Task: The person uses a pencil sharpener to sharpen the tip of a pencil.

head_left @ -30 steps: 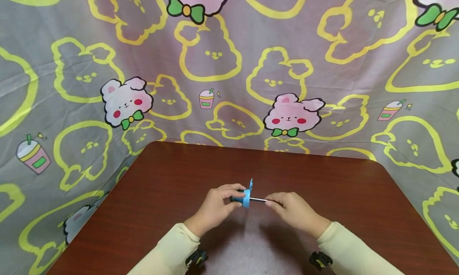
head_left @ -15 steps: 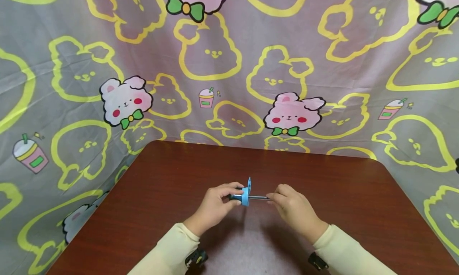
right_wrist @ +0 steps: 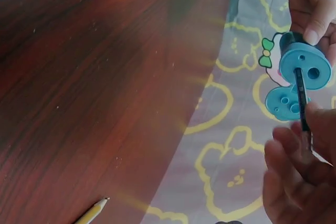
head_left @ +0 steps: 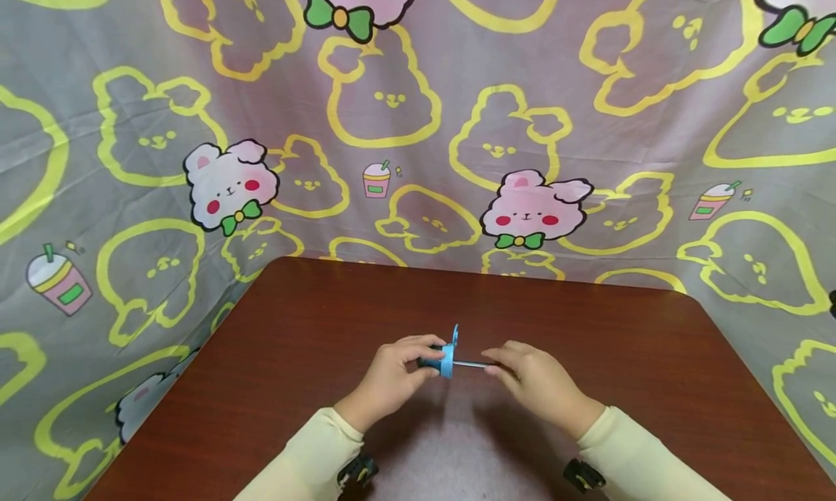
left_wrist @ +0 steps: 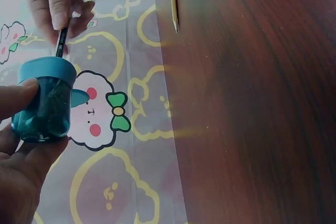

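My left hand [head_left: 395, 370] grips a blue pencil sharpener [head_left: 447, 361] with a see-through teal shavings container [left_wrist: 52, 111], thumb on one side and fingers on the other. Its flip lid [right_wrist: 278, 103] hangs open. Several holes show on the sharpener's round face [right_wrist: 319, 62], and a dark pencil [right_wrist: 301, 93] stands in one of them. The pencil's tip is hidden inside. My right hand [head_left: 532, 377] pinches the pencil's outer end between thumb and fingers. Both hands are raised over the near middle of the table.
A yellow pencil [left_wrist: 174, 1] lies on the brown wooden table [head_left: 339, 305], seen in both wrist views. Patterned cloth [head_left: 418, 72] with cartoon rabbits hangs behind and at the sides of the table.
My right hand rolled with its fingers on the pencil half a second ago, then turned back to about its earlier pose. The left hand and sharpener have hardly moved.
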A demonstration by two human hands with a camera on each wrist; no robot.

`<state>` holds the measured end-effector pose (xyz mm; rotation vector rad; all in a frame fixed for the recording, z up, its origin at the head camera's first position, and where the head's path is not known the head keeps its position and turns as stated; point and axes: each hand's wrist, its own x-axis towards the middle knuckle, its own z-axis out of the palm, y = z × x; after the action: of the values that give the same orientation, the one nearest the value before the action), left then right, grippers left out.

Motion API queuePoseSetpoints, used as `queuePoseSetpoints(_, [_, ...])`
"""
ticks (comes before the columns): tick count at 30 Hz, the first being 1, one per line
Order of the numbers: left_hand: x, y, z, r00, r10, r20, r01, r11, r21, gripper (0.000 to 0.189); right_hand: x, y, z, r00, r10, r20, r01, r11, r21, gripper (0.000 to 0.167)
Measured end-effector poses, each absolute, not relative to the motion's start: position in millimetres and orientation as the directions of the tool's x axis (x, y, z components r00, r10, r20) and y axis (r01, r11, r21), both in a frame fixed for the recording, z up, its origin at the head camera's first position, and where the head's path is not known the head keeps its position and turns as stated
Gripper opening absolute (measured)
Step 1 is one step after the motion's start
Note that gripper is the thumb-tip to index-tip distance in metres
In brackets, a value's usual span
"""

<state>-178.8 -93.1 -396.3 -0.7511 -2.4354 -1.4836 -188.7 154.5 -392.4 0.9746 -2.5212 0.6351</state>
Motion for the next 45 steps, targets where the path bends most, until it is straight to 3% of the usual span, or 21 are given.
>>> queuePoseSetpoints(4, [-179.1,-93.4,-397.8,-0.862,0.304,0.406,0.495,0.324,0.807,0.028,-189.5,153.5,-393.6,-0.603,-0.523,0.602,-0.728,0.67,-0.146,0.036])
queuePoseSetpoints(7, [-179.3,-93.5,-398.4,-0.865,0.293,0.407,0.485,0.284,0.827,0.029,-191.4,152.5,-395.0,-0.507,-0.537,0.675,-0.771,0.633,-0.076,0.032])
queuePoseSetpoints(10, [-178.9,-92.7,-397.1,-0.874,0.284,0.394,0.466,0.261,0.845,0.03,-192.3,152.2,-396.2,-0.44,-0.547,0.712,-0.804,0.594,-0.04,0.01])
queuePoseSetpoints(12, [-179.2,-91.8,-396.5,-0.875,0.289,0.388,0.461,0.256,0.85,0.029,-192.1,151.9,-396.7,-0.422,-0.553,0.719,-0.813,0.582,-0.03,0.023])
queuePoseSetpoints(14, [-179.5,-90.8,-396.3,-0.871,0.298,0.392,0.47,0.265,0.842,0.029,-191.8,152.1,-396.9,-0.42,-0.556,0.717,-0.818,0.574,-0.034,0.042])
queuePoseSetpoints(17, [-180.3,-90.1,-397.5,-0.857,0.317,0.405,0.493,0.277,0.825,0.028,-191.9,152.6,-397.6,-0.432,-0.564,0.704,-0.816,0.577,-0.038,0.054])
queuePoseSetpoints(20, [-180.5,-89.7,-398.4,-0.851,0.325,0.413,0.506,0.291,0.812,0.028,-192.5,153.6,-397.7,-0.443,-0.575,0.688,-0.811,0.584,-0.034,0.054])
queuePoseSetpoints(26, [-180.1,-87.8,-397.7,-0.832,0.34,0.437,0.546,0.367,0.753,0.026,-192.6,153.5,-396.2,-0.471,-0.601,0.646,-0.788,0.616,-0.002,0.007])
queuePoseSetpoints(29, [-179.6,-87.1,-397.5,-0.821,0.349,0.451,0.565,0.389,0.728,0.025,-192.3,153.0,-395.6,-0.489,-0.605,0.629,-0.781,0.625,-0.006,0.015])
queuePoseSetpoints(38, [-178.4,-87.4,-398.3,-0.824,0.332,0.459,0.562,0.371,0.74,0.025,-189.7,154.1,-391.9,-0.537,-0.594,0.599,-0.767,0.64,-0.053,0.014])
queuePoseSetpoints(45, [-177.8,-91.8,-396.8,-0.839,0.285,0.463,0.54,0.34,0.77,0.027,-188.9,159.4,-387.4,-0.541,-0.564,0.623,-0.752,0.657,-0.058,0.015])
